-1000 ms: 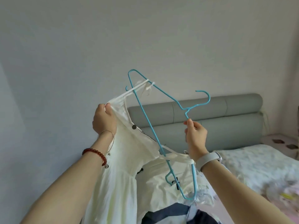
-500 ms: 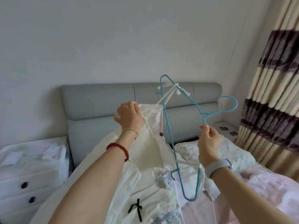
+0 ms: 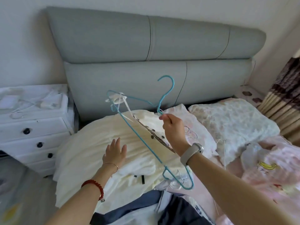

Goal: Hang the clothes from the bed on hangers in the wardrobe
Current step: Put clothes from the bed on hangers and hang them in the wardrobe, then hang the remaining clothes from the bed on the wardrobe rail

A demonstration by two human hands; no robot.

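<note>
- Hanger (image 3: 142,140): thin wire with a smooth blue coating.
- Dress (image 3: 97,143): cream cloth, matt, creased.
- Headboard (image 3: 146,38): grey padded upholstery, smooth, faint sheen.
- Drawers (image 3: 32,132): white painted, glossy dark knobs.
- Quilt (image 3: 233,120): matt printed cloth.

Head-worn view, down over bed (image 3: 243,124)

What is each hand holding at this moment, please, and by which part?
The right hand pinches the blue hanger at its neck, just below the hook. The left hand holds nothing; its fingers are spread over the cream dress.
</note>
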